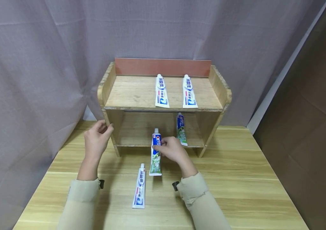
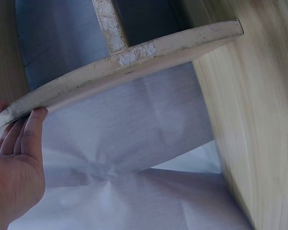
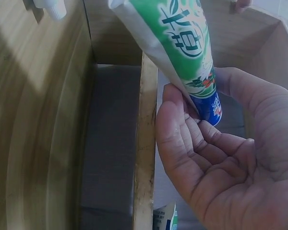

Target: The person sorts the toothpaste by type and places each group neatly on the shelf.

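Observation:
My right hand pinches a blue-and-green toothpaste tube between thumb and fingers, cap end up, in front of the lower level of a small wooden shelf. The right wrist view shows the thumb on one side of the tube and fingertips on the other. My left hand grips the shelf's left side panel; in the left wrist view, fingers lie against the outer face of this panel and the thumb is partly hidden behind it. A second blue-and-green tube lies on the lower level.
Two white toothpaste tubes lie side by side on the upper level. Another white tube lies on the wooden table in front of the shelf. Grey cloth hangs behind; a brown panel stands at right.

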Demonstrator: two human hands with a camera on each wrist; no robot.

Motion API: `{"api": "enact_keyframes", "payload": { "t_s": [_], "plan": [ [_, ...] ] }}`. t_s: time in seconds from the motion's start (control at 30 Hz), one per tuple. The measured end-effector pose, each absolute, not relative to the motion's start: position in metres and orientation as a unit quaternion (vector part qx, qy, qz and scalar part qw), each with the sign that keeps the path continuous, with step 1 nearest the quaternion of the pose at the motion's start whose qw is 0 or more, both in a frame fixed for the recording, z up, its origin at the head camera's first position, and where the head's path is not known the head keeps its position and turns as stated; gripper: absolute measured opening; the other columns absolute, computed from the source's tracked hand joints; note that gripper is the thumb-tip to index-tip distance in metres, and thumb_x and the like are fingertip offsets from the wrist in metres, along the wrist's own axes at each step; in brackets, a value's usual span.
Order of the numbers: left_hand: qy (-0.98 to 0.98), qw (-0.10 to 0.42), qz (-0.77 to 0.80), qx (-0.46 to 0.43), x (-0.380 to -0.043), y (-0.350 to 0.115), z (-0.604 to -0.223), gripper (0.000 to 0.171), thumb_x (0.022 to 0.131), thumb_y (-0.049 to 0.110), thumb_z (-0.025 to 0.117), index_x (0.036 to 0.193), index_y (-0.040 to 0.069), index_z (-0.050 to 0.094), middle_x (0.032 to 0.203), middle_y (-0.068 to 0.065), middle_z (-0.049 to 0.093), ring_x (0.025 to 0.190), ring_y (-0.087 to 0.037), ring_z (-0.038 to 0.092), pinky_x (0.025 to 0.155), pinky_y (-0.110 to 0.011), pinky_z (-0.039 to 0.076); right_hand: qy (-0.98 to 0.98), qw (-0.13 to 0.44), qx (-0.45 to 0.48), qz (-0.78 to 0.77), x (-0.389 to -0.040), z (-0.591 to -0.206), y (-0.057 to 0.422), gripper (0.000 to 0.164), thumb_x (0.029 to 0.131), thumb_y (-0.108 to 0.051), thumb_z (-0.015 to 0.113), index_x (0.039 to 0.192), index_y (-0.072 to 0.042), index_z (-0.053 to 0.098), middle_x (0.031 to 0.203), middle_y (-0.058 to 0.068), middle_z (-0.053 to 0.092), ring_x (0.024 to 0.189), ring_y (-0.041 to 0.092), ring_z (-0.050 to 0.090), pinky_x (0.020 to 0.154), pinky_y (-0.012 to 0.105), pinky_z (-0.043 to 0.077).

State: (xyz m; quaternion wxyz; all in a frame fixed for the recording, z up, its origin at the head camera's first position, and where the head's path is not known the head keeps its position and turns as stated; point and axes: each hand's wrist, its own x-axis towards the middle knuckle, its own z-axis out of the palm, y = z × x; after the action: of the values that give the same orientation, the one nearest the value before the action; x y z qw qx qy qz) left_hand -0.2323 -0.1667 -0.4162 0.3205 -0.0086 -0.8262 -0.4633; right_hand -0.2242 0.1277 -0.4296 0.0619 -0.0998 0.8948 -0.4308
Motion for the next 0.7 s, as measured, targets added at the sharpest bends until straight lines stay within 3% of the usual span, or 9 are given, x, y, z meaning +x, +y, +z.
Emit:
{"api": "enact_keyframes", "payload": {
  "t_s": [0.23,0.47,0.7],
  "plan": [
    [-0.825,0.325,-0.463,-0.014,-0.233,-0.1667,-0.4169,0.016,0.091,0.02,0.072,0.099,0.007,0.075,0.097,-0.01,0.076,0.089,-0.023,0.075,0.076,-0.028,0.06,0.893,0.065,-0.098,-0.434,-0.2265,-0.4286,0.1264,0.029,0.089,-0.034,0.076,0.085,-0.006,0.069,0.069,0.007,0.068,0.06,0.017,0.064,0.053,0.029,0.051],
    [-0.824,0.324,-0.465,-0.014,-0.2333,-0.1671,-0.4167,0.017,0.091,0.02,0.073,0.1,0.007,0.076,0.098,-0.011,0.076,0.089,-0.024,0.075,0.078,-0.029,0.06,0.898,0.064,-0.094,-0.425,-0.2311,-0.4281,0.1265,0.032,0.089,-0.035,0.075,0.077,-0.007,0.065,0.064,0.004,0.064,0.06,0.018,0.063,0.05,0.028,0.047],
    [-0.823,0.32,-0.469,-0.014,-0.233,-0.167,-0.4172,0.018,0.091,0.021,0.072,0.101,0.006,0.075,0.099,-0.012,0.076,0.092,-0.025,0.075,0.079,-0.029,0.059,0.899,0.067,-0.088,-0.423,-0.2329,-0.4276,0.1269,0.036,0.089,-0.037,0.075,0.074,-0.007,0.062,0.064,0.005,0.063,0.062,0.018,0.065,0.052,0.029,0.05]
  ]
}}
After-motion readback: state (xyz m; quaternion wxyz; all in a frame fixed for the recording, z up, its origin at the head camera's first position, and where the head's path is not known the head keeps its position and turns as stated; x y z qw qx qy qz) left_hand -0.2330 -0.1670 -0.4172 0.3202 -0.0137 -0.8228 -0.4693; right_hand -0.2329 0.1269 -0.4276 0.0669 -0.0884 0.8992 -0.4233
